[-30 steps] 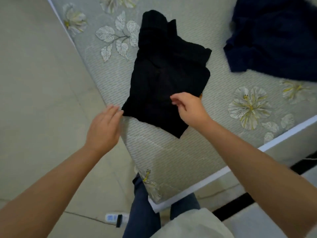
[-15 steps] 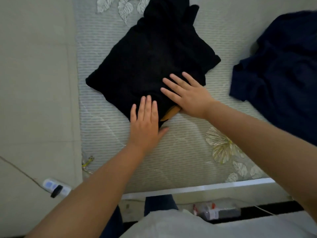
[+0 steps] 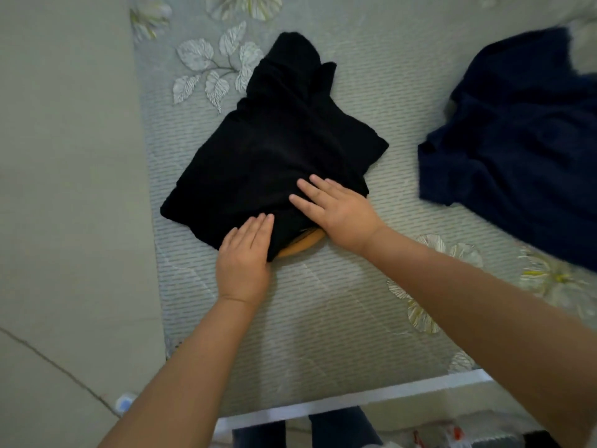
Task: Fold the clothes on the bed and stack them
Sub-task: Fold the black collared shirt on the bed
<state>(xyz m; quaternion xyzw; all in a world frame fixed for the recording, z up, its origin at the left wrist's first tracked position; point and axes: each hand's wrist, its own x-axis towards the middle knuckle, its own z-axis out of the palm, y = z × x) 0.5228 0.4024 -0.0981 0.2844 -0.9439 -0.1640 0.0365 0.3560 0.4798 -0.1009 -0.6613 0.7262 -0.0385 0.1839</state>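
Left hand (image 3: 243, 260) and right hand (image 3: 336, 211), fingers flat, press side by side on the folded black garment (image 3: 274, 150) on the bed (image 3: 323, 318); a navy garment (image 3: 517, 140) lies right of the right hand.

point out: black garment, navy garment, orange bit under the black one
black garment (image 3: 274, 156): head view, middle of its folded top face.
navy garment (image 3: 517, 150): head view, middle of the unfolded cloth.
orange bit (image 3: 302, 244): head view, the curved edge that shows between the two hands.
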